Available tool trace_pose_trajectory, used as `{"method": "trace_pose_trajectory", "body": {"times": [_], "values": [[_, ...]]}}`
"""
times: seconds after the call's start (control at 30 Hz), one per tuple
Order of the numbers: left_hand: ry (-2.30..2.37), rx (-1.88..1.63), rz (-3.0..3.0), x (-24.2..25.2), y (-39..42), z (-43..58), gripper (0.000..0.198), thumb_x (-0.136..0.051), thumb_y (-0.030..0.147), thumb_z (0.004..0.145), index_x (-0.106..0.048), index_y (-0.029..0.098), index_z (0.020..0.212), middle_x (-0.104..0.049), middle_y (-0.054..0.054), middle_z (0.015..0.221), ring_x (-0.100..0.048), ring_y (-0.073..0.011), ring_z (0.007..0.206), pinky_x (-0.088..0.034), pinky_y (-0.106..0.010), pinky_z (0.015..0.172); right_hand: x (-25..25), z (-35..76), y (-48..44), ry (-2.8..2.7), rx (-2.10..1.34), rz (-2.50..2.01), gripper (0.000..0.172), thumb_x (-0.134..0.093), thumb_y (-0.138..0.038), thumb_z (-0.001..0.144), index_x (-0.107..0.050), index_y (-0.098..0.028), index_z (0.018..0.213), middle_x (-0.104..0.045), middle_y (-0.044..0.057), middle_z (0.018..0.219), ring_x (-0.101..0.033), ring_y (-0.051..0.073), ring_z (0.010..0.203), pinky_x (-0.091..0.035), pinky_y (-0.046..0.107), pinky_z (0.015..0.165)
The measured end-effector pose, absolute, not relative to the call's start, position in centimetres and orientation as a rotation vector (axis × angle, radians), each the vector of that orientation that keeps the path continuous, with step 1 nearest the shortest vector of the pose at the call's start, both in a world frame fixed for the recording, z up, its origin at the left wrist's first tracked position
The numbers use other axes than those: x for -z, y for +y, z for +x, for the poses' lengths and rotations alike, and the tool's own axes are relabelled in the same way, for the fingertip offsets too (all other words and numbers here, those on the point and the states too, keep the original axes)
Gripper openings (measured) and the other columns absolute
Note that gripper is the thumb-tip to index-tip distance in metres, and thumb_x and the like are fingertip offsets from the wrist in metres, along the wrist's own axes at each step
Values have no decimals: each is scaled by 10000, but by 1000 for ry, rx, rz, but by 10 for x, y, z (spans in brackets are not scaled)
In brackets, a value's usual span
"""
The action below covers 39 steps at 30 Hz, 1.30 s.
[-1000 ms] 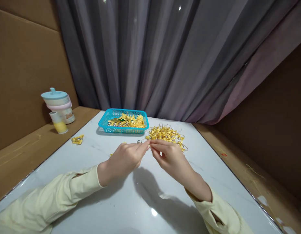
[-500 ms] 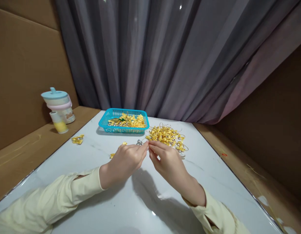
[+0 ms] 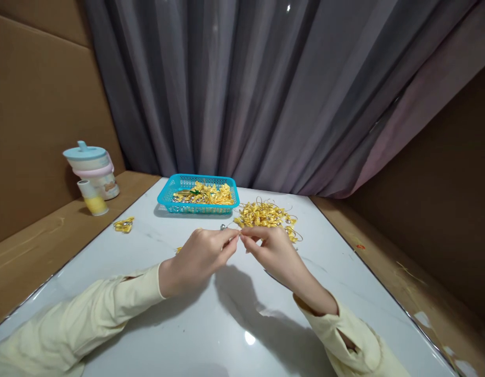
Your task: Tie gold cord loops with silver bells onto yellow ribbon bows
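Observation:
My left hand (image 3: 205,256) and my right hand (image 3: 275,254) meet fingertip to fingertip above the middle of the table. Both are closed in a pinch, and what lies between the fingers is too small and hidden to name. Just beyond the fingertips shows a small silver bell-like bead (image 3: 223,226). Behind my right hand lies a heap of yellow ribbon bows (image 3: 261,213) with silver beads and thin looped cords. A bit of yellow ribbon (image 3: 178,250) peeks out beside my left hand, mostly covered by it.
A blue plastic basket (image 3: 161,203) holds yellow bows, silver beads and something green. Another yellow bow bundle (image 3: 123,225) lies at the left on the white table (image 3: 179,335). Further left stand a lidded cup (image 3: 93,173) and a spool of yellow thread (image 3: 93,201). A grey curtain (image 3: 226,94) hangs behind.
My right hand has tilted and risen slightly at the wrist, while my left hand has shifted a little and now covers more of the silver beads and yellow ribbon. The fingertips remain together.

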State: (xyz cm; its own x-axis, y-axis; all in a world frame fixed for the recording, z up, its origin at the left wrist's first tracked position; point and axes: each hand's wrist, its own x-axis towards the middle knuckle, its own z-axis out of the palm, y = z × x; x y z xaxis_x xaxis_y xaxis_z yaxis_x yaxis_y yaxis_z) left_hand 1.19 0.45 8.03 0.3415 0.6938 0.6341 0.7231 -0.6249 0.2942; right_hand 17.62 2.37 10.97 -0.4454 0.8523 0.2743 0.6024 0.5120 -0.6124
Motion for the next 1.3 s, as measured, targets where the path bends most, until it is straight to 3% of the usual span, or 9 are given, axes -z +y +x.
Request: {"method": "trace_pose_trajectory", "body": {"times": [0.17, 0.5, 0.63, 1.1, 1.3], "values": [[-1524, 1310, -2701, -90, 4, 10, 205, -481, 158, 834, -684, 133, 840, -526, 40, 470, -411, -72, 404, -309, -197, 429, -114, 177, 24, -2171, -659, -1255, 229, -507, -167, 787, -730, -158, 738, -671, 12, 590, -573, 127, 527, -384, 217, 510], [-1853, 1399, -2909, -100, 6, 9, 160, -530, 201, 793, -670, 125, 810, -484, 58, 427, -407, -61, 394, -314, -176, 428, -117, 180, 27, -2200, -886, -1271, 253, -518, -149, 797, -701, -124, 625, -598, -2, 509, -469, 72, 455, -349, 184, 483], [-1809, 1403, -2906, -98, 7, 8, 154, -533, 205, 791, -662, 123, 796, -460, 64, 429, -382, -57, 402, -304, -180, 435, -119, 183, 28, -2161, -1049, -1332, 220, -522, -162, 790, -726, -109, 728, -617, 20, 547, -426, 71, 437, -324, 175, 404], [-2133, 1493, -3104, -109, 10, 2, 185, -584, 300, 771, -664, 135, 794, -476, 55, 446, -396, -66, 433, -293, -185, 442, -122, 184, 32, -2135, -1237, -1320, 215, -541, -167, 798, -731, -92, 862, -604, 27, 548, -499, 79, 474, -384, 163, 409], [-2289, 1618, -3205, -112, 16, -2, 167, -602, 300, 756, -661, 144, 742, -358, 74, 446, -297, -61, 434, -213, -197, 425, -119, 189, 32, -2126, -1299, -1211, 223, -556, -222, 798, -736, -109, 865, -617, 33, 565, -526, 93, 499, -387, 178, 421]]}}
